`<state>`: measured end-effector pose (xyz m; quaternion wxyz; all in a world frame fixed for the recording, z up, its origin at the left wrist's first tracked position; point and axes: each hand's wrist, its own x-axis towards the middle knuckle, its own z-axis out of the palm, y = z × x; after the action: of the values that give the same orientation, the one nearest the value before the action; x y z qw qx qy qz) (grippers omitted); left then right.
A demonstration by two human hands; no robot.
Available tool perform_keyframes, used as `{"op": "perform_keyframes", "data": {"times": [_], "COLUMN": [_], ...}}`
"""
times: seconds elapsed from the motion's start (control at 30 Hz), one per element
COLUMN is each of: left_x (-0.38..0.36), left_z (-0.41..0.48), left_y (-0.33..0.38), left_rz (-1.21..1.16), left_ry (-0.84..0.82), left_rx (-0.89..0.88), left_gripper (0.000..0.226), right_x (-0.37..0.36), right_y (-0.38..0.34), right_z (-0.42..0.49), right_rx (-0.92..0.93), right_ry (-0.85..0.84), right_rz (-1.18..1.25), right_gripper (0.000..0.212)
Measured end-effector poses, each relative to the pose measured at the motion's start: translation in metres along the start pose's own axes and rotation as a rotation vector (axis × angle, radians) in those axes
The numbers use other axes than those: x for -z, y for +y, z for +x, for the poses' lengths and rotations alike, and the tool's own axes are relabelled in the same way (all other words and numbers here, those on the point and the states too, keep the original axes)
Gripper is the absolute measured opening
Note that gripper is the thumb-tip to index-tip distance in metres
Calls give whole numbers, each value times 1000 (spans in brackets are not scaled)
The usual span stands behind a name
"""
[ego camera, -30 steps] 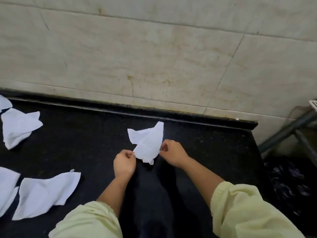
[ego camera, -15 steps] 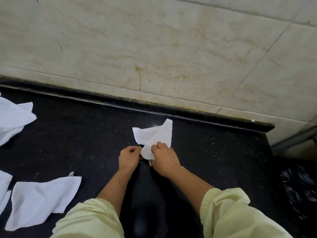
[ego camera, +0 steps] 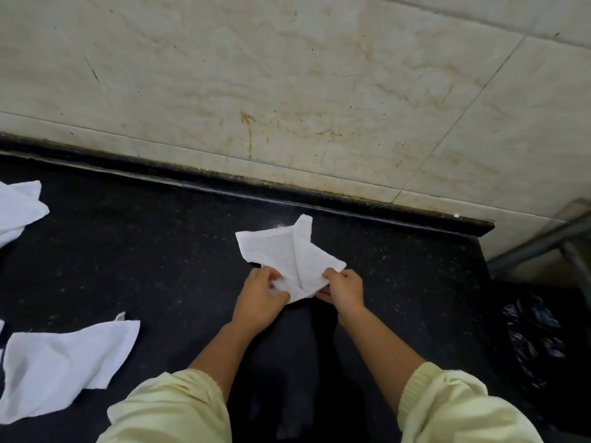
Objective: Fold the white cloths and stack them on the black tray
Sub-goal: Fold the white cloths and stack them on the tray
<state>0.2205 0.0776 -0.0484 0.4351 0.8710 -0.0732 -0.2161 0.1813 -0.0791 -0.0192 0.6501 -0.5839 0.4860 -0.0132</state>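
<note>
Out in the middle of the black counter [ego camera: 160, 251], you're pinching the near edge of the white cloth [ego camera: 287, 254] with both your left hand [ego camera: 260, 298] and right hand [ego camera: 343, 289], and it's looking light and floppy, so I'd be grabbing corners, not the middle.

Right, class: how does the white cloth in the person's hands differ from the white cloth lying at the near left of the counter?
The held cloth is pinched by the left hand and right hand; the near-left cloth lies untouched. The held cloth is partly folded, layers overlapping; the near-left cloth lies spread and rumpled. The held cloth looks smaller than the near-left cloth. Both are white and over the black counter.
</note>
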Motion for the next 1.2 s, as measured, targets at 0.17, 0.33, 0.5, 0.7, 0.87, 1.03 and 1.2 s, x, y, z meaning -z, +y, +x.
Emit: {"op": "perform_keyframes", "data": {"times": [0.17,0.33,0.5,0.7,0.87,1.03,1.2], "left_x": [-1,-5,18,51,76,86,89], "left_z": [-15,-13,-18,-15,-10,-12,-21], "left_y": [-3,2,13,48,100,126,141], "left_rz": [443,538,321,102,-205,-260,-155], "left_ry": [-101,55,238,423,452,467,475], "left_rx": [-170,-253,-209,-175,-166,-209,-282], "left_gripper": [48,26,24,17,12,10,14], "right_x": [18,30,52,66,75,86,103], "right_y": [-8,-23,-43,-76,-117,-139,-146], "right_z": [-8,-14,-15,-22,-29,-33,-39], "right_rx": [-90,-58,26,374,606,571,574], "right_ry": [-37,-59,-46,78,70,-4,-69], "right_rz": [207,206,174,-167,-304,-152,-28], "right_gripper": [21,11,17,22,13,17,17]}}
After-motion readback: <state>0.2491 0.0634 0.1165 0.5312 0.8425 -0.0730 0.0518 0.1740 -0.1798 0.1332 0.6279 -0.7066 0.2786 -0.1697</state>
